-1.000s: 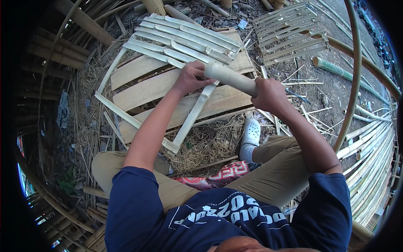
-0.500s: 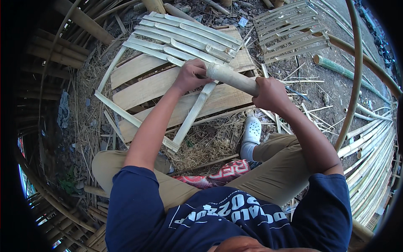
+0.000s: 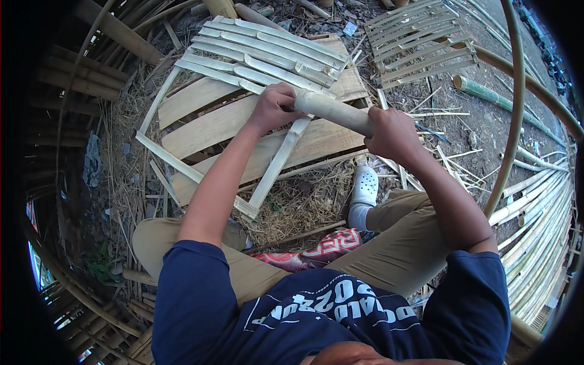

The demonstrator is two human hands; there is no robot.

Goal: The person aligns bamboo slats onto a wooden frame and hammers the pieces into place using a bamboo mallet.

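My right hand (image 3: 392, 135) is wrapped round the right end of a short, thick bamboo tube (image 3: 333, 111). The tube slants across in front of me, its other end close beside my left hand (image 3: 275, 108). The left hand's fingers are closed in a pinch at the top of a bamboo side strip (image 3: 280, 163), where it meets the slats; what they pinch is hidden. Several split bamboo slats (image 3: 267, 52) lie side by side on the far part of this frame. Its left strip (image 3: 170, 157) bends toward my knee. Beneath it are wide wooden boards (image 3: 210, 128).
A second slatted bamboo panel (image 3: 420, 45) lies at the far right. A green bamboo pole (image 3: 486, 94) and a bundle of long poles (image 3: 535, 225) fill the right side. A curved pole (image 3: 517, 115) arches nearby. Straw (image 3: 304, 207) and bamboo splinters litter the ground.
The bamboo tube's left end has moved slightly left, nearer my left hand. Both hands keep their grips, and the frame lies as before.
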